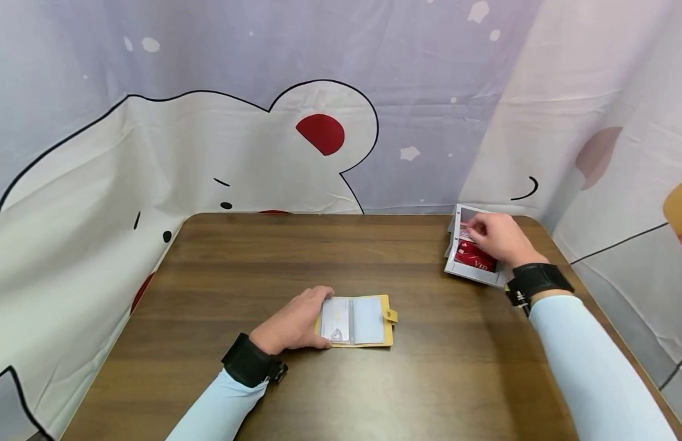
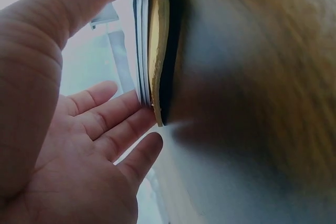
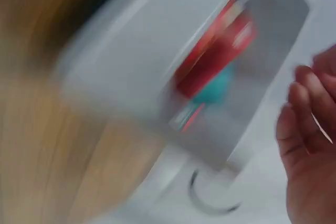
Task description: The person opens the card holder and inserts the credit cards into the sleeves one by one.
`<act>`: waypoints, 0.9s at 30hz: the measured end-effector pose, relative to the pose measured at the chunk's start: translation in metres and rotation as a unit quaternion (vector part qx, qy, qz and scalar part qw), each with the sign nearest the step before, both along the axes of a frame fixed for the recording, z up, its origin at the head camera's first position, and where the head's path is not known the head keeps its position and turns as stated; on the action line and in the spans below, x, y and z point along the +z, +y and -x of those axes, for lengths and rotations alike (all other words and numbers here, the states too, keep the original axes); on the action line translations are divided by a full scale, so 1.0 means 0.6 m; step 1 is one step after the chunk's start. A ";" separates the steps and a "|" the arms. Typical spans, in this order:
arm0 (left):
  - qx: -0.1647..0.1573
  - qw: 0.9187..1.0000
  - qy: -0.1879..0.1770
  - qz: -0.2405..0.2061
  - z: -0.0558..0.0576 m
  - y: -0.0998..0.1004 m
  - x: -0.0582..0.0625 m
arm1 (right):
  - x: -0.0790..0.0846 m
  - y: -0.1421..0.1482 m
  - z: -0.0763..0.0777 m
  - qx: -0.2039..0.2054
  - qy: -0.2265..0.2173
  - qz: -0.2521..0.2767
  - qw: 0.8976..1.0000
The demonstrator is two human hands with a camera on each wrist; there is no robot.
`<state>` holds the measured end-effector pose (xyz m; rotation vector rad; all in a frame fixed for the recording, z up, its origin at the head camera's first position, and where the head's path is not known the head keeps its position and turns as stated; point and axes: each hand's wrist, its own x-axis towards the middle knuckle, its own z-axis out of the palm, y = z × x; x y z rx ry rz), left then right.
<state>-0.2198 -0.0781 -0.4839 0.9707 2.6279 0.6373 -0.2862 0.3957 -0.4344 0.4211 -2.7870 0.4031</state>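
A yellow card holder lies open on the table, showing clear plastic sleeves. My left hand grips its left end, thumb on the near edge and fingers by the far edge. In the left wrist view the card holder stands edge-on between thumb and fingers. At the back right, my right hand hovers with bent fingers over a grey box. A red card marked VIP lies in it. The blurred right wrist view has red cards and a teal piece inside; nothing shows between the fingers.
The brown wooden table has rounded back corners. Behind it and along both sides hangs a printed cloth with cartoon outlines. The grey box stands near the table's back edge.
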 end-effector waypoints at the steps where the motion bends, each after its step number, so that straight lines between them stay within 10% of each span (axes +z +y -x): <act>1: -0.001 1.000 0.001 0.001 0.000 0.001 0.000 | -0.003 0.015 0.000 0.000 -0.019 -0.017 1.000; 9: -0.005 1.000 0.003 0.012 0.003 0.005 0.002 | -0.021 0.040 -0.002 0.000 -0.121 -0.092 0.988; 27: -0.009 1.000 -0.008 0.007 0.003 -0.004 -0.002 | 0.050 0.031 0.019 -0.006 -0.103 -0.033 0.994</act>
